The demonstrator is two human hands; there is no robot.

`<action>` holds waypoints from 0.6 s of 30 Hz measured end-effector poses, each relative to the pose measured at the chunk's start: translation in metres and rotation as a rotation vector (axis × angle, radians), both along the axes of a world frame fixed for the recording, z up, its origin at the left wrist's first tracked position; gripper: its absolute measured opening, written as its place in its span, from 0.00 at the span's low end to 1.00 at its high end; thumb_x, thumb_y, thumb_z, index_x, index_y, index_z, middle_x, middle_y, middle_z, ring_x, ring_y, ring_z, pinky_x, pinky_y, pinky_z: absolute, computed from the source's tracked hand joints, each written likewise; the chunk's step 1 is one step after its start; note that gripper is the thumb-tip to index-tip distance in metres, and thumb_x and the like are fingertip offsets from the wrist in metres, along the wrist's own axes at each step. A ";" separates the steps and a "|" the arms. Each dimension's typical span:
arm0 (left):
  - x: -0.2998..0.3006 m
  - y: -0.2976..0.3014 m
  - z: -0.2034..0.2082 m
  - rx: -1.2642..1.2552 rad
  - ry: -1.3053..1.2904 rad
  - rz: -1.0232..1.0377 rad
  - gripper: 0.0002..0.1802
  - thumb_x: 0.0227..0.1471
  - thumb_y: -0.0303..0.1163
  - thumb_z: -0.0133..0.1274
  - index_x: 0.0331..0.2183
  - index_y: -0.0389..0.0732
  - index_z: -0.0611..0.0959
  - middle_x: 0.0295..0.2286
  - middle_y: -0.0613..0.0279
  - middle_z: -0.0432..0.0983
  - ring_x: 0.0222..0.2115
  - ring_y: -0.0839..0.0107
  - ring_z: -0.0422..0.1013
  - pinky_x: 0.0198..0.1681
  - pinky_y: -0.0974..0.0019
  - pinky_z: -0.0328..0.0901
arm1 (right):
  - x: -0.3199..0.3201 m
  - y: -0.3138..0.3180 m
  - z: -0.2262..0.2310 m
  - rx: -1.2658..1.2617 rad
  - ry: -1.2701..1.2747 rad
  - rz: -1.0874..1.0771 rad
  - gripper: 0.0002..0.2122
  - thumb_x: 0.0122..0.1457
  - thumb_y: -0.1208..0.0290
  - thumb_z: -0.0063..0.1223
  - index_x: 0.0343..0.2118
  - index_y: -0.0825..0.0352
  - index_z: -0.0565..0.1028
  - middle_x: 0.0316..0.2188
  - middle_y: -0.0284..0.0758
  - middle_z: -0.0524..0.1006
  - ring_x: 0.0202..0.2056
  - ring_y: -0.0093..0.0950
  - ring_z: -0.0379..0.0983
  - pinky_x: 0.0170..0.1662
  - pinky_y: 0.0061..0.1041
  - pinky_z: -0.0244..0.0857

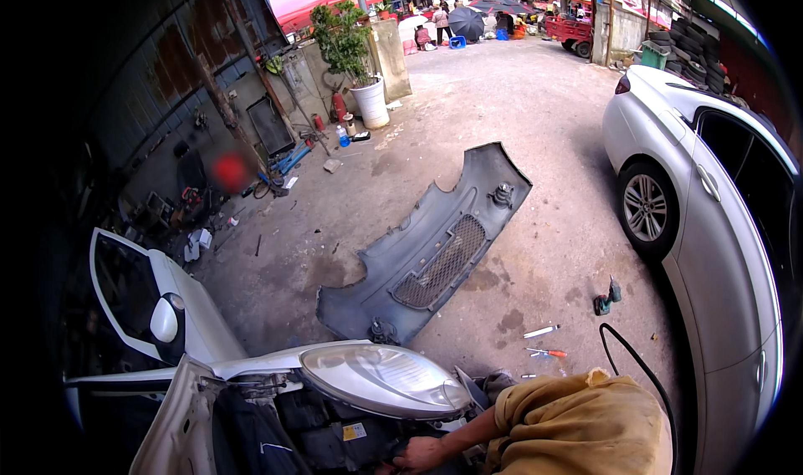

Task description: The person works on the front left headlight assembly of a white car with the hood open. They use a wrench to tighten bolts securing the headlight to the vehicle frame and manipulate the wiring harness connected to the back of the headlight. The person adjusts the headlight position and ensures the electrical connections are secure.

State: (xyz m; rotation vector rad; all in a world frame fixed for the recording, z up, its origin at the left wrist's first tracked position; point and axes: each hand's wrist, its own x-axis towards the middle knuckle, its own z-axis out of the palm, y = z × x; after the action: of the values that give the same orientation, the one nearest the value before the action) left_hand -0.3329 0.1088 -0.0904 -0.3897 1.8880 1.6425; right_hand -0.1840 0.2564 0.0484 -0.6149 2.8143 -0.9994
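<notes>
My right hand (421, 453), at the end of a mustard-brown sleeve (577, 421), reaches into the open front of a white car, behind its headlight (385, 379). Its fingers look curled, and whatever they hold is hidden at the lower edge. Dark engine-bay parts surround it, with a yellow-and-white label (354, 431) on one of them. A small patch of skin shows left of the hand, too little to tell what it belongs to. My left hand cannot be made out.
A detached grey bumper (393, 249) lies on the concrete. Near it are a cordless drill (608, 297), an orange-handled screwdriver (548, 354), a white stick-like item (542, 331) and a black hose (640, 358). A silver-white car (694, 199) stands right; an open car door (159, 299), left.
</notes>
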 end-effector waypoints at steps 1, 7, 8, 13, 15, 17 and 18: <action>0.001 0.000 0.000 0.000 0.003 0.000 0.18 0.54 0.40 0.47 0.39 0.36 0.77 0.32 0.62 0.73 0.31 0.71 0.67 0.33 0.66 0.63 | 0.001 0.000 -0.005 -0.023 0.031 -0.007 0.17 0.56 0.54 0.44 0.33 0.67 0.68 0.19 0.41 0.74 0.23 0.41 0.73 0.25 0.38 0.65; 0.003 -0.004 0.001 -0.009 0.021 0.012 0.17 0.55 0.39 0.47 0.39 0.36 0.76 0.32 0.62 0.73 0.31 0.70 0.67 0.34 0.66 0.63 | 0.005 -0.004 -0.015 -0.059 0.081 -0.026 0.18 0.55 0.53 0.45 0.32 0.67 0.68 0.18 0.41 0.73 0.21 0.42 0.72 0.23 0.39 0.64; 0.003 -0.005 0.002 -0.012 0.025 0.013 0.17 0.55 0.39 0.47 0.39 0.35 0.76 0.32 0.62 0.73 0.31 0.70 0.67 0.34 0.66 0.63 | 0.006 -0.004 -0.016 -0.069 0.090 -0.027 0.18 0.55 0.53 0.46 0.32 0.67 0.67 0.18 0.41 0.73 0.22 0.42 0.72 0.24 0.39 0.64; 0.007 -0.008 -0.004 -0.017 0.030 0.023 0.16 0.55 0.38 0.46 0.38 0.35 0.76 0.31 0.62 0.72 0.31 0.70 0.67 0.34 0.66 0.63 | 0.008 -0.005 -0.007 -0.177 0.077 -0.063 0.17 0.55 0.54 0.47 0.32 0.66 0.68 0.19 0.42 0.73 0.23 0.43 0.72 0.25 0.40 0.65; 0.008 -0.013 -0.005 -0.021 0.030 0.024 0.15 0.55 0.38 0.46 0.38 0.35 0.76 0.31 0.62 0.72 0.31 0.70 0.67 0.34 0.66 0.63 | 0.008 -0.007 0.000 -0.221 0.053 -0.094 0.17 0.55 0.53 0.47 0.33 0.66 0.69 0.19 0.42 0.73 0.23 0.44 0.72 0.26 0.40 0.65; 0.010 -0.012 -0.008 -0.022 0.035 0.024 0.15 0.56 0.37 0.46 0.38 0.35 0.76 0.31 0.62 0.72 0.31 0.70 0.67 0.34 0.66 0.63 | 0.009 -0.004 0.007 -0.256 0.027 -0.127 0.17 0.55 0.53 0.47 0.33 0.65 0.69 0.20 0.43 0.74 0.24 0.44 0.72 0.27 0.40 0.65; 0.010 -0.013 -0.008 -0.027 0.040 0.025 0.15 0.56 0.37 0.46 0.38 0.35 0.76 0.31 0.62 0.72 0.31 0.70 0.67 0.34 0.66 0.63 | 0.009 -0.003 0.012 -0.273 0.017 -0.143 0.17 0.55 0.53 0.47 0.34 0.65 0.69 0.20 0.43 0.74 0.24 0.44 0.72 0.27 0.40 0.65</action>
State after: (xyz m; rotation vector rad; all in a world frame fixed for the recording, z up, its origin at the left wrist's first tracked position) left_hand -0.3225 0.0961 -0.0986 -0.3962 1.9436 1.6542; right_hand -0.1746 0.2537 0.0608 -0.4519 2.7916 -1.4269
